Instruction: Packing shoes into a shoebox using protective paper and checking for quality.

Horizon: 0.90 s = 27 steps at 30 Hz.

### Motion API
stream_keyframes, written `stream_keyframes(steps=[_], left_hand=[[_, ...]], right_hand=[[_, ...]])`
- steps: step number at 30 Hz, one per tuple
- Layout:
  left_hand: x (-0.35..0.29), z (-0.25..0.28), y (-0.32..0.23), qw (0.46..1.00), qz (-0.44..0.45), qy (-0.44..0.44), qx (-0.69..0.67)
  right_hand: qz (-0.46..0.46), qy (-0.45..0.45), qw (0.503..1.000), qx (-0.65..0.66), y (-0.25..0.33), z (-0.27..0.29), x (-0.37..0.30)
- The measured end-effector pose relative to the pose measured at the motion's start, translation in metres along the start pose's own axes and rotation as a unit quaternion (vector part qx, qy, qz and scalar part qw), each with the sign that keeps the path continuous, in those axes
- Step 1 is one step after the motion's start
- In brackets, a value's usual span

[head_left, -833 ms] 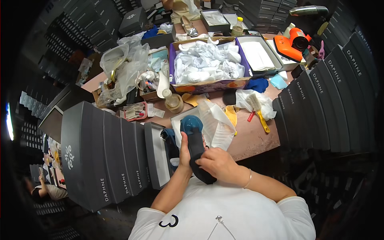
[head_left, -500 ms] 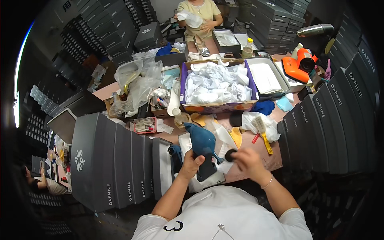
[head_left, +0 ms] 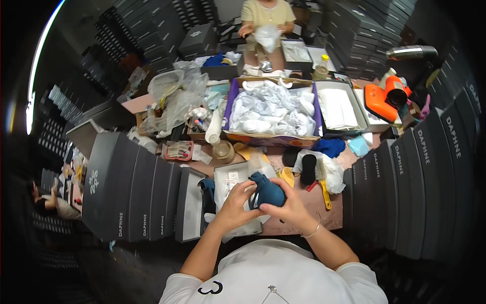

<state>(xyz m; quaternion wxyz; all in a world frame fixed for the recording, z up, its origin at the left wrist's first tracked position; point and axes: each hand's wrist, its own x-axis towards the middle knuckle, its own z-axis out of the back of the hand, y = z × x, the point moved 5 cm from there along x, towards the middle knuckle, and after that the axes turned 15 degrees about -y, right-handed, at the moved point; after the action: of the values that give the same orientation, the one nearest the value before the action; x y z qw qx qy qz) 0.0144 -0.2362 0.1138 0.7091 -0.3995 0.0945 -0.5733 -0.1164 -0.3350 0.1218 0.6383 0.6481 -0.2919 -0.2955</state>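
A dark teal shoe (head_left: 269, 192) with a strap is between my two hands, above the shoe box in front of me. My left hand (head_left: 235, 206) grips it from the left, with thumb and fingers at its edge. On the other side my right hand (head_left: 291, 205) is wrapped round the rounded end. The matching dark shoe (head_left: 206, 195) lies in the grey shoe box (head_left: 190, 213) at my left. Beyond my right hand, a black polishing pad (head_left: 308, 170) rests on a white cloth or bag (head_left: 331, 175), beside a yellow-handled brush (head_left: 324, 187).
Stacked dark shoe boxes (head_left: 134, 190) stand left, with another stack (head_left: 400, 190) at right. A purple-edged carton (head_left: 318, 109) holds white-wrapped items. A glass jar (head_left: 223, 152), a pink tray (head_left: 179, 150) and an orange tool (head_left: 380, 103) sit around it. Opposite, a person (head_left: 267, 20) handles white wrapping.
The shoe has turned and is now held in both hands. My right hand has let go of the black pad, which now lies on the white cloth. The head view has shifted.
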Motion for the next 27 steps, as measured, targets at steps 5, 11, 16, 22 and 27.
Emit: stream_keyframes(steps=[5, 11, 16, 22, 27], left_hand=[[-0.039, 0.016, -0.002, 0.955, 0.212, -0.002, -0.209], [-0.085, 0.03, 0.01, 0.858, 0.228, -0.1, -0.449], [-0.125, 0.049, 0.033, 0.816, 0.297, -0.138, -0.477], [-0.152, 0.069, 0.069, 0.655, 0.28, -0.075, -0.698], [-0.165, 0.056, 0.088, 0.519, 0.386, 0.01, -0.763]], right_hand=[[0.25, -0.072, 0.961, -0.09, 0.003, -0.021, -0.023], [0.331, -0.032, 0.926, -0.181, 0.01, -0.066, -0.058], [0.366, -0.066, 0.9, -0.226, 0.004, -0.113, -0.085], [0.363, -0.13, 0.893, -0.233, 0.013, -0.153, -0.105], [0.319, -0.122, 0.91, -0.234, 0.01, -0.165, -0.119]])
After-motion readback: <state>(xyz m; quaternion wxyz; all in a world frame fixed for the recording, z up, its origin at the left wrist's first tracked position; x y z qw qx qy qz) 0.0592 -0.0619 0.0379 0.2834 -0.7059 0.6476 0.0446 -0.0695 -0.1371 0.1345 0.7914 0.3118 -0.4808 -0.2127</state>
